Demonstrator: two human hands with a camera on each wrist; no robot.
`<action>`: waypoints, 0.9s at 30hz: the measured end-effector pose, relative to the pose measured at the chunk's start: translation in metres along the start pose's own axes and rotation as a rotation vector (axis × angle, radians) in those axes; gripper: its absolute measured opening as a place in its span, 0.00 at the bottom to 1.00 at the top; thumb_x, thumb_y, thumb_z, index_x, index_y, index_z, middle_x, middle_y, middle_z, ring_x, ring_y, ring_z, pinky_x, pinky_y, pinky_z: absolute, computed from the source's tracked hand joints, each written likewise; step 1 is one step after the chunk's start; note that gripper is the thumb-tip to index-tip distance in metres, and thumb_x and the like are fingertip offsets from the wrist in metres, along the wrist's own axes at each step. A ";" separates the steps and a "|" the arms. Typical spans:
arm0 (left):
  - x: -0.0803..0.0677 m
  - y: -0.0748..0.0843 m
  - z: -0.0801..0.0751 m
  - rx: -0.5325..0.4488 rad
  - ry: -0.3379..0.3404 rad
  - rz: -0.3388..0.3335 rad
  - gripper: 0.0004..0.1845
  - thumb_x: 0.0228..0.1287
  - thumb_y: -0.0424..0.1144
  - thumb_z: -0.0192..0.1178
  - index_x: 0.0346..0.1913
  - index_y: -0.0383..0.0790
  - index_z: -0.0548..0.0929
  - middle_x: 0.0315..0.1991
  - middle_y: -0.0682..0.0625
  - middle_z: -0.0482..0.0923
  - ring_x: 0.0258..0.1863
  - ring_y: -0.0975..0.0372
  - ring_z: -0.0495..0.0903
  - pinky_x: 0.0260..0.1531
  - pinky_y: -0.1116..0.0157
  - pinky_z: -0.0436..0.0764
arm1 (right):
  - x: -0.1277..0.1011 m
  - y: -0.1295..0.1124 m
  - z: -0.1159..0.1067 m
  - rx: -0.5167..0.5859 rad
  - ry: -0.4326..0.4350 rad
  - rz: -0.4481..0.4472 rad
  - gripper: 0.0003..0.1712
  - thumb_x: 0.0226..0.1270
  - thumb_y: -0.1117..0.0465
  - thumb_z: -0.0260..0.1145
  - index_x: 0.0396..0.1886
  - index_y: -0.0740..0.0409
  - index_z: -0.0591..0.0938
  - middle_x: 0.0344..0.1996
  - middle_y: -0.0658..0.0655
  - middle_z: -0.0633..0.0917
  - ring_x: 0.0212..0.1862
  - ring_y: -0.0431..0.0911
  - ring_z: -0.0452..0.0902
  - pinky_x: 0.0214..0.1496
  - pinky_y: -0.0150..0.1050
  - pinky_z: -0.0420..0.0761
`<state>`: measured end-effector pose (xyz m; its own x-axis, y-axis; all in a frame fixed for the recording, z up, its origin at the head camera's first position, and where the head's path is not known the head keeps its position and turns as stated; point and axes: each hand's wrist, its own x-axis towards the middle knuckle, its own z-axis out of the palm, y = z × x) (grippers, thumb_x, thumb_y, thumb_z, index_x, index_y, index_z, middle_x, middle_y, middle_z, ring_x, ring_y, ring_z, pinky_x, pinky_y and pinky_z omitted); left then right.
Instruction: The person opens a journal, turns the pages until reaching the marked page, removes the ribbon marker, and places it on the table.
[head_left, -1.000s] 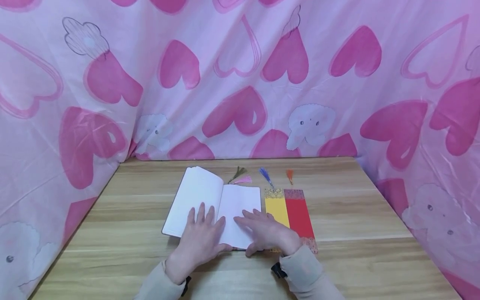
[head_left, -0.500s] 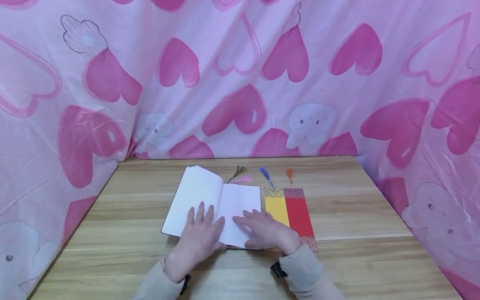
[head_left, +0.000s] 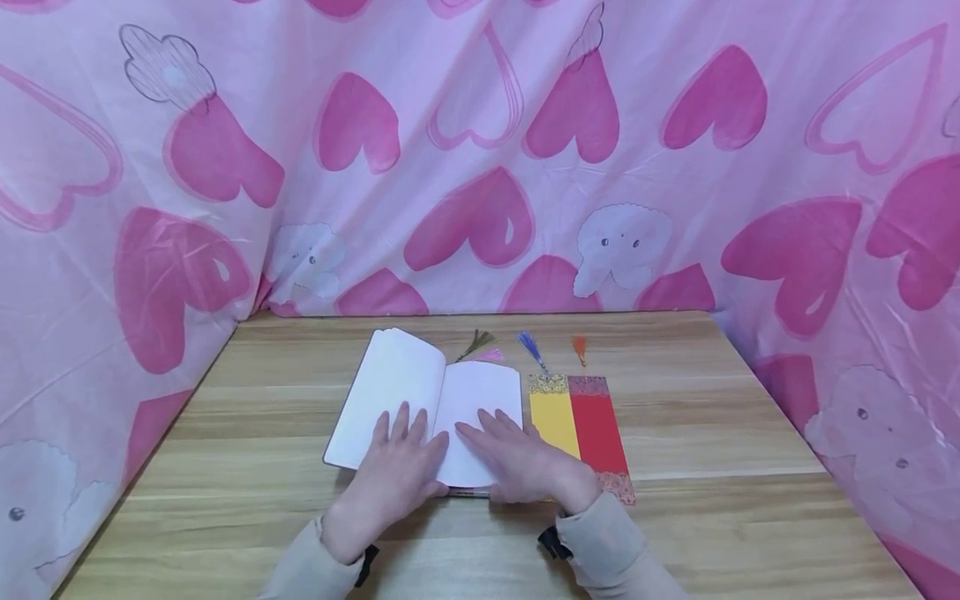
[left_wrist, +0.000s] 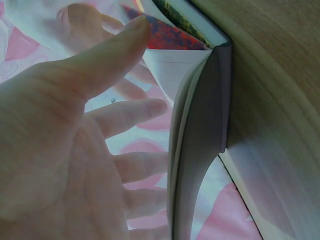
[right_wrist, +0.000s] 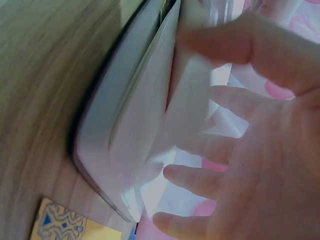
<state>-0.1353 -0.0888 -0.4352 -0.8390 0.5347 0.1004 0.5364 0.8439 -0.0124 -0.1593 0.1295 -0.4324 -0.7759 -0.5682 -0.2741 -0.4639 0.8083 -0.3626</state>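
Note:
An open notebook [head_left: 405, 392] with blank white pages lies on the wooden table [head_left: 712, 417]. My left hand [head_left: 397, 467] lies flat on its left page near the spine, fingers straight. My right hand [head_left: 517, 458] lies flat on the right page, fingers spread and pointing toward the spine. In the left wrist view the fingers [left_wrist: 135, 167] touch the page edges of the notebook [left_wrist: 200, 150]. In the right wrist view the spread fingers [right_wrist: 210, 145] press on lifted pages of the notebook [right_wrist: 135, 145]. Green and pink tassels [head_left: 480, 348] stick out from the notebook's top.
A yellow bookmark [head_left: 553, 417] with a blue tassel [head_left: 531, 348] and a red bookmark [head_left: 597, 425] with an orange tassel [head_left: 579, 348] lie side by side right of the notebook. Pink heart-patterned cloth [head_left: 480, 158] hangs behind and at both sides of the table.
My right hand has slid left across the right page toward the spine. The right page sits a little flatter. The left hand has hardly moved.

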 end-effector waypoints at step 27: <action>0.010 0.005 0.007 -0.040 0.228 0.045 0.40 0.53 0.43 0.67 0.69 0.35 0.68 0.61 0.35 0.73 0.59 0.42 0.74 0.56 0.46 0.72 | 0.003 -0.011 -0.009 0.046 0.605 -0.043 0.34 0.60 0.57 0.71 0.68 0.46 0.74 0.76 0.56 0.56 0.76 0.53 0.45 0.70 0.59 0.58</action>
<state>-0.1417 -0.0790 -0.4416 -0.7739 0.5446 0.3232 0.5802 0.8143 0.0170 -0.1604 0.1205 -0.4211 -0.8684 -0.4009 0.2919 -0.4919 0.7712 -0.4041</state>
